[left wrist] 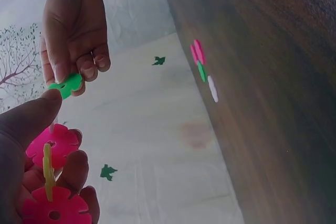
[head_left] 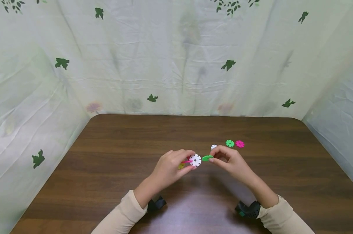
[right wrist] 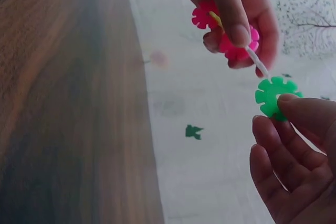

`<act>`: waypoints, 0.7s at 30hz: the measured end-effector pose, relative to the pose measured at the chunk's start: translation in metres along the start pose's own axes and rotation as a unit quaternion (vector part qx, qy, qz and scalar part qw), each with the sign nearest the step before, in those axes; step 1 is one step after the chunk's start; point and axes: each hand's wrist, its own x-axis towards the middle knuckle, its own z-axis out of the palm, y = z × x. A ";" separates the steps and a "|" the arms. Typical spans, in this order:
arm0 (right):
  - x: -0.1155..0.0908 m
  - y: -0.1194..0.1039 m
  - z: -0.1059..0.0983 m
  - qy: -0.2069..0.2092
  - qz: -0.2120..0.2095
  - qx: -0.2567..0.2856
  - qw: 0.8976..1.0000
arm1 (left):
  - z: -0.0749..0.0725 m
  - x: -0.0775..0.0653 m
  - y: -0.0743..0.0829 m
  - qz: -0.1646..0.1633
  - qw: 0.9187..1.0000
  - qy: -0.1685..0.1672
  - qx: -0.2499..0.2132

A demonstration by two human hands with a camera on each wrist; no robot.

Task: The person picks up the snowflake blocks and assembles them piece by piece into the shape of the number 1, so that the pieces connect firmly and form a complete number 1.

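Observation:
My left hand [head_left: 171,166] grips a short chain of notched plastic discs slotted into one another. In the left wrist view it runs from a pink disc [left wrist: 39,207] through a yellow disc [left wrist: 48,169] to a second pink disc [left wrist: 64,146]. At its right end a white disc [head_left: 195,160] faces up, between left thumb and fingers. My right hand [head_left: 232,162] pinches a green notched disc [head_left: 207,158] between thumb and fingertips. In the right wrist view, that green disc [right wrist: 266,97] is right at the edge of the white disc [right wrist: 257,61], which appears edge-on.
Beyond my right hand, a white disc [head_left: 213,147], a green disc [head_left: 230,143] and a pink disc [head_left: 239,144] lie on the brown wooden table [head_left: 129,139]. A pale curtain [head_left: 170,74] with leaf prints hangs behind the table. Dark devices [head_left: 247,209] are strapped at both wrists.

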 end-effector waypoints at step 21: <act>-0.003 0.021 0.006 0.011 -0.087 0.025 0.996 | 0.001 0.000 0.004 0.013 0.998 -0.016 -0.064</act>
